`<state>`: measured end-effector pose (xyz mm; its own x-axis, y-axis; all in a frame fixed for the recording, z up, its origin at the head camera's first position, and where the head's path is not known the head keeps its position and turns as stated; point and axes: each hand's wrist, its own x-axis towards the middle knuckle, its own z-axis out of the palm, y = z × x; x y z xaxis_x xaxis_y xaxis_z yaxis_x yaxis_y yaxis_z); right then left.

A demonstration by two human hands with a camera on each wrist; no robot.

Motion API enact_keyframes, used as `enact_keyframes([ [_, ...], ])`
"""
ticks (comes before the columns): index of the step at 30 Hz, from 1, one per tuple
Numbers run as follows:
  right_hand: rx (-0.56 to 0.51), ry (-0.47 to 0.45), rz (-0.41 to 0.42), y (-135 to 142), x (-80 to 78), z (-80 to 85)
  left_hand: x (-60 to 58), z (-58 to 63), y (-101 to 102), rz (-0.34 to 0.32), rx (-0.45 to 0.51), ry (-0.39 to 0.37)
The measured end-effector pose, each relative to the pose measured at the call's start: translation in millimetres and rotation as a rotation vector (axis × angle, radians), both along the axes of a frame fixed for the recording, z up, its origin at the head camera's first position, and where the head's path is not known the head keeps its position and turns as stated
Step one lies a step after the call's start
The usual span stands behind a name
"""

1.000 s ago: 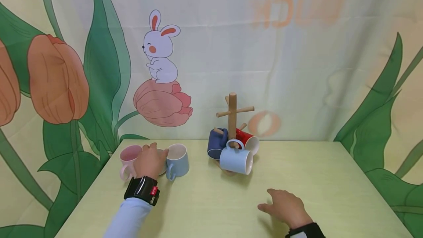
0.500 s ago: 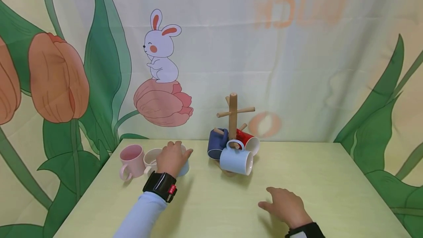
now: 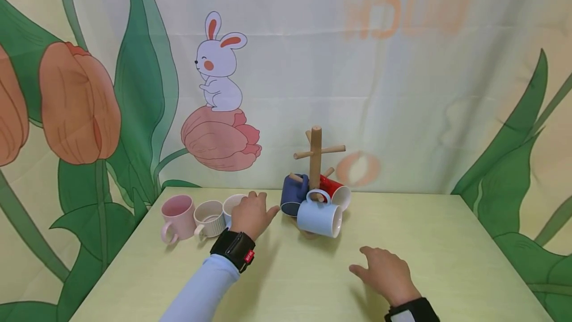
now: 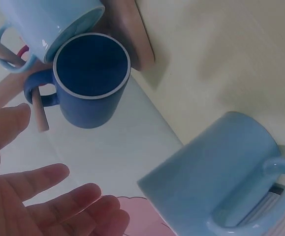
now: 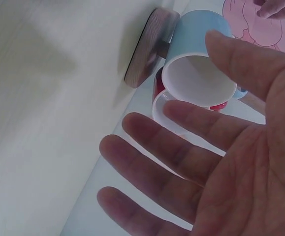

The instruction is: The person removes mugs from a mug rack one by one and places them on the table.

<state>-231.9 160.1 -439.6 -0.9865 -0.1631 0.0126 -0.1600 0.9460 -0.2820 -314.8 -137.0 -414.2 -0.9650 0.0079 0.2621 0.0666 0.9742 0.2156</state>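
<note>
My left hand (image 3: 252,216) hovers with spread fingers in front of a light blue mug (image 4: 216,172), hiding most of it in the head view; the left wrist view shows a gap between them. Left of that mug stand a ribbed cream cup (image 3: 211,216) and a pink mug (image 3: 178,216), all upright. My right hand (image 3: 385,272) is held over the table at the right, fingers extended, holding nothing. A wooden mug tree (image 3: 315,163) carries a dark blue mug (image 3: 291,195), a red mug (image 3: 332,188) and another light blue mug (image 3: 316,216), hung by its handle.
The pale table (image 3: 313,282) ends at the back against a printed curtain (image 3: 402,88) with tulips and a rabbit. Bare upper pegs (image 3: 332,148) stick out from the mug tree above the hanging mugs.
My left hand has moved right, from over the cream cup to in front of the standing light blue mug, uncovering the cream cup. The right hand has barely moved.
</note>
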Motion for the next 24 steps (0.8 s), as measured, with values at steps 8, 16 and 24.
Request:
enact_keyframes([
  [8,0.005,0.117,0.000,-2.4,-6.1,4.6,-10.3,-2.4,11.7,-0.067,-0.031,-0.017],
  [16,0.022,0.206,-0.001,-19.2,-20.6,19.8,-25.0,5.1,22.9,-0.088,-0.056,-0.016],
  [24,0.046,0.310,0.018,-47.3,-46.9,41.1,-44.9,14.1,34.6,-0.076,-0.091,-0.041],
])
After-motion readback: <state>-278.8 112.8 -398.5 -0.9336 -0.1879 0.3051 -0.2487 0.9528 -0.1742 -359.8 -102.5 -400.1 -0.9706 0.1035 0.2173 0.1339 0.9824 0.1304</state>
